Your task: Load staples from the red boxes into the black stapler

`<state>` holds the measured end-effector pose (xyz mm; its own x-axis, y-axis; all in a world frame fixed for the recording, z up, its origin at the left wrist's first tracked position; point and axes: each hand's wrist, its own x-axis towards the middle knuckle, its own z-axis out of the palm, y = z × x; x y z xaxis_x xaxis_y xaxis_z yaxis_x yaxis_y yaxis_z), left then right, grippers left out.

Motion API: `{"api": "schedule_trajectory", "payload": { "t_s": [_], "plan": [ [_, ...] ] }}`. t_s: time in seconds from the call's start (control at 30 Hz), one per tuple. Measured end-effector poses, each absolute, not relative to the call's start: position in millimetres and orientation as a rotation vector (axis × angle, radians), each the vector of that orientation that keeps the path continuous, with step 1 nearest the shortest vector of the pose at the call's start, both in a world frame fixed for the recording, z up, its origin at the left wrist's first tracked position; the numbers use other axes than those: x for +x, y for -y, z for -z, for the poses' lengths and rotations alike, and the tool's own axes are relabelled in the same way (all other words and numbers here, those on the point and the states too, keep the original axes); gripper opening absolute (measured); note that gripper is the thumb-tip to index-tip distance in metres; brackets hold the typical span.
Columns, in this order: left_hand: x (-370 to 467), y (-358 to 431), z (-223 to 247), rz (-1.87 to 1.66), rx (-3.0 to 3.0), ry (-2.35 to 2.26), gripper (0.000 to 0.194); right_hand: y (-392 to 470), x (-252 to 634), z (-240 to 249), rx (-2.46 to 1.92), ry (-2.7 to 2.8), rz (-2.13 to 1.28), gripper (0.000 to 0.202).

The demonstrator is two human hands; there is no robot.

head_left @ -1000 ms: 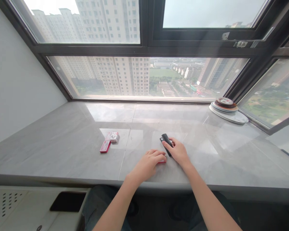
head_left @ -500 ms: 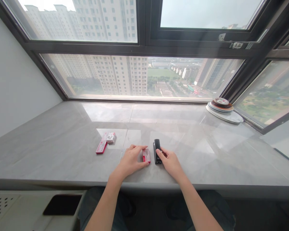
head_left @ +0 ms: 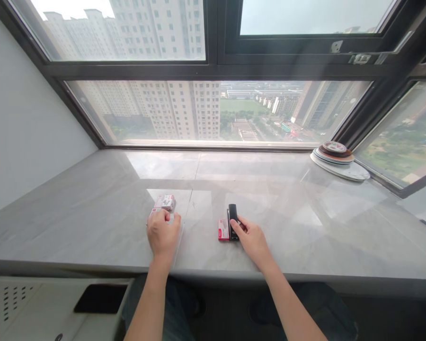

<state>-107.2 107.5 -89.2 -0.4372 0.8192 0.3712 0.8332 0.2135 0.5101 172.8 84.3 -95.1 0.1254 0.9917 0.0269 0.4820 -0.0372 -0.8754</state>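
Observation:
A black stapler (head_left: 233,221) lies on the grey stone counter, with my right hand (head_left: 251,239) closed on its right side. Right against the stapler's left side is a small red and white box (head_left: 223,229). Farther left, my left hand (head_left: 163,232) is over a group of small boxes, its fingers bent and partly out of sight, and it covers most of the nearest red box. Beyond its knuckles a white box (head_left: 168,202) and a pink and white box (head_left: 158,202) show. Whether the left hand grips anything is hidden.
Stacked plates (head_left: 335,156) sit at the counter's back right corner, by the window frame. The counter's front edge (head_left: 213,274) runs in front of my legs. Below it at the left, a dark flat object (head_left: 100,298) lies on a white surface.
My left hand has let go of the red and white box and moved left to the other boxes. That box now touches the stapler, where a gap was before. My right hand stays on the stapler.

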Motion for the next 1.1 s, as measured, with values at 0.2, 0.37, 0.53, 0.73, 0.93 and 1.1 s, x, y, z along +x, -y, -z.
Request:
{"api": "schedule_trajectory", "payload": {
  "t_s": [0.2, 0.37, 0.53, 0.73, 0.93, 1.1],
  "plan": [
    [-176, -112, 97, 0.747, -1.557, 2.658, 0.057, -86, 174, 99, -1.616, 1.466, -0.859, 0.064],
    [-147, -90, 93, 0.544, -2.1, 2.52, 0.062, -87, 174, 101, -1.619, 1.468, -0.878, 0.065],
    [-113, -82, 81, 0.752, -2.575, 2.257, 0.057, -86, 174, 99, -1.621, 1.465, -0.877, 0.066],
    [-68, -100, 63, 1.057, -2.905, 1.889, 0.055, -85, 174, 93, -1.624, 1.458, -0.863, 0.067],
    [-30, -104, 64, 0.901, -3.115, 1.638, 0.057, -79, 176, 93, -1.57, 1.509, -0.849, 0.067],
    [-21, -101, 71, 0.866, -3.131, 1.636, 0.065, -76, 175, 96, -1.578, 1.536, -0.848, 0.065]
  ]
}}
